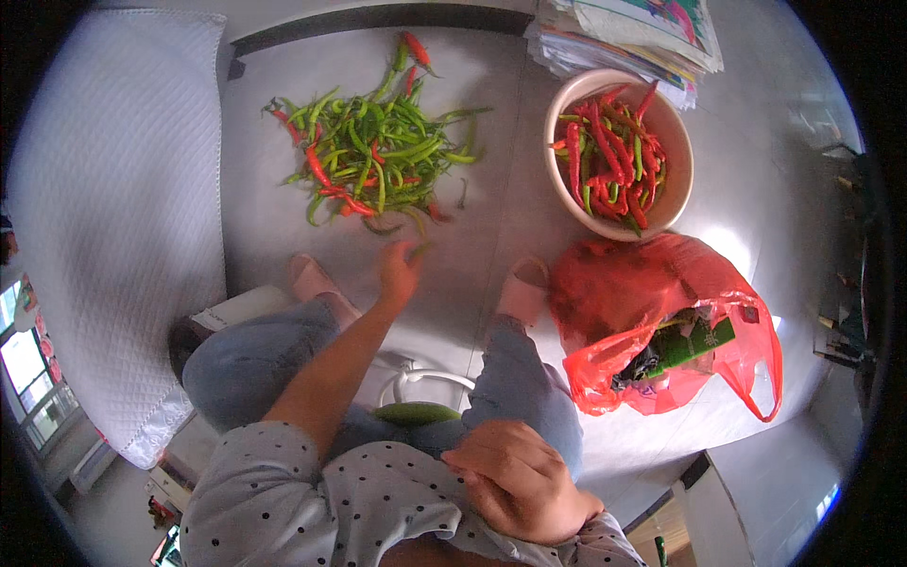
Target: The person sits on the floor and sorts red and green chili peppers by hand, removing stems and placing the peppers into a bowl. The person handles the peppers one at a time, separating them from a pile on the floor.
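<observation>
My left hand (400,273) reaches over the floor just below a loose pile of chili peppers (382,142), mostly green with some red. It is blurred, and its fingertips are pinched on what looks like a small green chili pepper (423,249). Close to my body, in front of the polka-dot shirt, my right hand (524,478) is curled with its fingers together; nothing shows in it, though its palm is hidden. To the right of the pile stands a pale plastic basin (683,177) holding red chili peppers (613,156) and a few green ones.
A red plastic bag (616,276) with a green box (698,347) inside sits below the basin. Stacked papers (631,42) lie behind it. A quilted bed cover (127,177) hangs at left. My slippered feet (523,290) flank the floor before me, with a white stool frame (425,373) beneath.
</observation>
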The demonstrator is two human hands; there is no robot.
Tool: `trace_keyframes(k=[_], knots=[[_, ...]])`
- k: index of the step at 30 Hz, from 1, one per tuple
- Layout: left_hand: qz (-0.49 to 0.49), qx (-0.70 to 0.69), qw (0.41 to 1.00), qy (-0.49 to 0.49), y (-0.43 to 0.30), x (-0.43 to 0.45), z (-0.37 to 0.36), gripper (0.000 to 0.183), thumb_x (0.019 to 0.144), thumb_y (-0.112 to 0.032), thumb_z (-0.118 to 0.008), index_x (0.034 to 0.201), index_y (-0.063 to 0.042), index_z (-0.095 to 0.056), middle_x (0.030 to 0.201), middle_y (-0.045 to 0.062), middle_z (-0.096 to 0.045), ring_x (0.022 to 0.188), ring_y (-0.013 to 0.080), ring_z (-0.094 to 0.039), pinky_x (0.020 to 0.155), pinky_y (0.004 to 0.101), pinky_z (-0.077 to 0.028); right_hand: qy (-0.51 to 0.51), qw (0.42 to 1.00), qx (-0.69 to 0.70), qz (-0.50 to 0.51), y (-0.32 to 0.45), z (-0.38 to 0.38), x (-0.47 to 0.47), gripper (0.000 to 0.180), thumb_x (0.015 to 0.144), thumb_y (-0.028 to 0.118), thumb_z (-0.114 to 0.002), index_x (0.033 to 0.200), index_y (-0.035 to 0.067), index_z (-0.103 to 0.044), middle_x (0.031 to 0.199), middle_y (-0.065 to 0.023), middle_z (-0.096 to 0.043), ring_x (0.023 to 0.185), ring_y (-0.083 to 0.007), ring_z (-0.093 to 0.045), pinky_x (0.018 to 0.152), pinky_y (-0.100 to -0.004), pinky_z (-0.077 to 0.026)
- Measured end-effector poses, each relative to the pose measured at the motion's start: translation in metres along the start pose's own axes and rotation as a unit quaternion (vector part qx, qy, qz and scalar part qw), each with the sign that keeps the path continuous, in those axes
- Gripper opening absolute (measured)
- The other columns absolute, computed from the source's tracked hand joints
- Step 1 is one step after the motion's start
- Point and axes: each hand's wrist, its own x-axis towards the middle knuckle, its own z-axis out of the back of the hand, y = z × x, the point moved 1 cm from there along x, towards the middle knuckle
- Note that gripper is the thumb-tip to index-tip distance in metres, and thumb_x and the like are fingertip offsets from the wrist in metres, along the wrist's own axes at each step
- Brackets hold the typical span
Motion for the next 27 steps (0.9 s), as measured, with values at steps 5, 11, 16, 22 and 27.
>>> trace_keyframes(k=[5, 11, 16, 22, 27], knots=[[0.039, 0.018, 0.987, 0.153, -0.002, 0.010, -0.005, 0.021, 0.069, -0.006, -0.062, 0.089, -0.001, -0.055, 0.082, 0.017, -0.058, 0.079, 0.0332, -0.056, 0.069, 0.0398, -0.045, 0.006, 0.999, -0.027, -0.024, 0.004, -0.003, 0.005, 0.020, 0.070, -0.006, -0.056, 0.089, -0.001, -0.059, 0.077, -0.0103, -0.060, 0.073, -0.0271, -0.059, 0.069, -0.0362, -0.047], [0.033, 0.034, 0.997, 0.060, 0.024, -0.004, -0.005, 0.020, 0.068, -0.005, -0.062, 0.086, 0.000, -0.056, 0.078, 0.018, -0.059, 0.076, 0.0339, -0.057, 0.067, 0.0418, -0.044, 0.009, 0.998, -0.036, -0.047, 0.011, -0.012, 0.021, 0.022, 0.068, -0.007, -0.057, 0.088, -0.001, -0.060, 0.075, -0.0095, -0.060, 0.071, -0.0259, -0.060, 0.068, -0.0346, -0.047], [0.289, -0.050, 0.950, -0.110, 0.038, 0.000, -0.006, 0.022, 0.070, -0.009, -0.061, 0.088, 0.002, -0.058, 0.079, 0.020, -0.060, 0.074, 0.0369, -0.058, 0.068, 0.0423, -0.045, 0.003, 0.997, -0.045, -0.057, 0.008, -0.015, 0.022, 0.023, 0.068, -0.008, -0.057, 0.088, 0.000, -0.060, 0.074, -0.0086, -0.061, 0.070, -0.0255, -0.060, 0.068, -0.0344, -0.047], [0.330, -0.099, 0.931, -0.123, 0.051, 0.057, 0.015, 0.031, 0.080, -0.022, -0.054, 0.091, 0.007, -0.053, 0.083, 0.022, -0.059, 0.076, 0.0350, -0.057, 0.069, 0.0399, -0.043, 0.019, 0.996, -0.058, -0.061, 0.009, -0.015, 0.026, 0.023, 0.067, -0.008, -0.057, 0.088, 0.000, -0.061, 0.075, -0.0087, -0.061, 0.072, -0.0253, -0.060, 0.069, -0.0351, -0.048], [0.374, -0.101, 0.916, -0.100, 0.056, 0.047, 0.021, 0.035, 0.072, -0.023, -0.065, 0.089, 0.006, -0.054, 0.080, 0.018, -0.060, 0.076, 0.0301, -0.059, 0.066, 0.0385, -0.043, 0.021, 0.996, -0.061, -0.063, 0.009, -0.015, 0.028, 0.023, 0.068, -0.007, -0.057, 0.089, 0.000, -0.061, 0.076, -0.0090, -0.061, 0.072, -0.0257, -0.060, 0.070, -0.0354, -0.048]])
